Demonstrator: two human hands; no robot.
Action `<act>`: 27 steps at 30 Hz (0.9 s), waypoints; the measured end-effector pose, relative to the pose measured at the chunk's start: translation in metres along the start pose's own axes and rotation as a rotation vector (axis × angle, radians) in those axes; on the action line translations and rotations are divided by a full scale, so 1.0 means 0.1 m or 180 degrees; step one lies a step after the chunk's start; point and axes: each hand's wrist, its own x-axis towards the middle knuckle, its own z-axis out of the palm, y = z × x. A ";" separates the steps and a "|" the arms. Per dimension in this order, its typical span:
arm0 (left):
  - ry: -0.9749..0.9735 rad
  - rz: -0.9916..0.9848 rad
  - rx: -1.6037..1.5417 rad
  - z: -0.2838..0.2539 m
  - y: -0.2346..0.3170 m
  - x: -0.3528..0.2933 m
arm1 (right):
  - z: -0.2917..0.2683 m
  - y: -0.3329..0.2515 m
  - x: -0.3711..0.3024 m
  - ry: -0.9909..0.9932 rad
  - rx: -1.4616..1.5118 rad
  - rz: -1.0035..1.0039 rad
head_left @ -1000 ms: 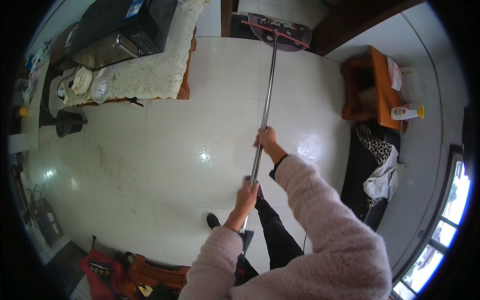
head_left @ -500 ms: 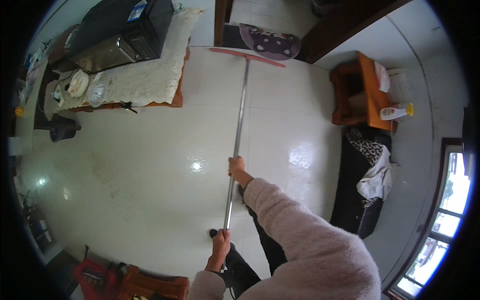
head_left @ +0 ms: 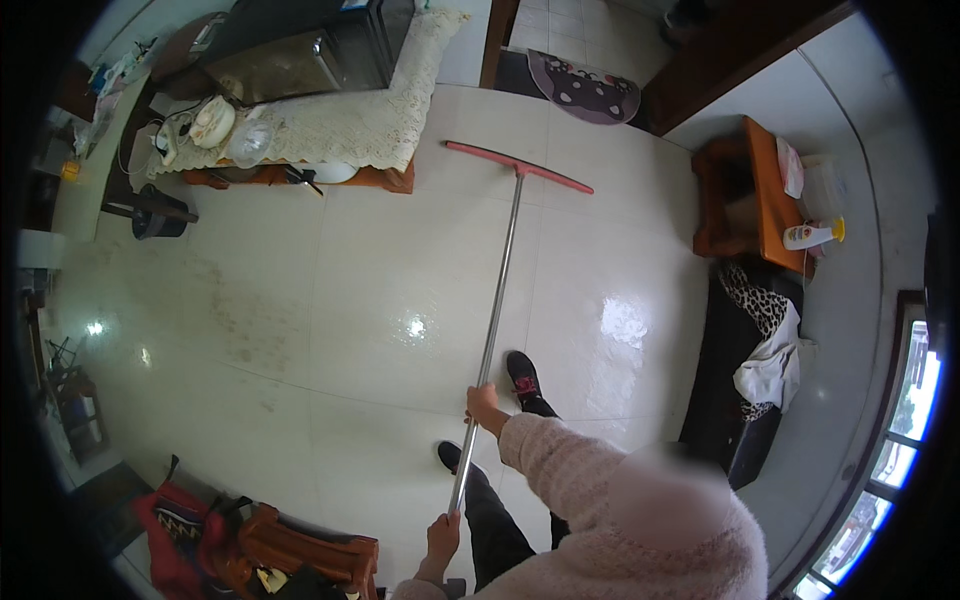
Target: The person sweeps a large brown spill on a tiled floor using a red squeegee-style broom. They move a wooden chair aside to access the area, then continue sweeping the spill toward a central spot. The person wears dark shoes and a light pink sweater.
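Observation:
A floor squeegee stretches away from me, with a long silver pole (head_left: 497, 290) and a wide pinkish-red head (head_left: 518, 167) edged in black. My right hand (head_left: 484, 408) is wrapped round the middle of the pole. Lower down, near its end, my left hand (head_left: 443, 540) is also closed on it. The head is over the pale tiled floor (head_left: 390, 250), short of the doorway; whether its edge touches the tiles I cannot tell. Light glints off shiny, wet-looking patches of floor on both sides of the pole.
My dark shoes (head_left: 522, 375) straddle the pole. A lace-covered table (head_left: 400, 140) with a black oven-like appliance (head_left: 300, 60) stands far left, near a dark bin (head_left: 158, 212). A patterned mat (head_left: 585, 88) lies at the doorway. At right are a wooden stool (head_left: 755, 190) and black bench (head_left: 745, 380). Brownish smudges (head_left: 235, 315) mark the left floor.
The squeegee head has come back from the doorway mat toward me. Both hands have drawn nearer with the pole, still gripping it. My right foot now shows ahead of the left; the view has shifted slightly.

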 end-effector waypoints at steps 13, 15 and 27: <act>0.0402 0.0639 -0.0702 0.19 1.44 1.59 | -0.36 -1.66 1.80 0.0214 -0.0106 -0.0481; 0.0368 0.1202 0.0387 0.35 0.97 1.16 | -0.33 -0.92 1.54 -0.0101 -0.2742 -0.1344; -0.0070 0.0759 0.0162 0.37 0.34 0.44 | -0.24 -0.42 0.47 0.0165 0.0028 -0.0095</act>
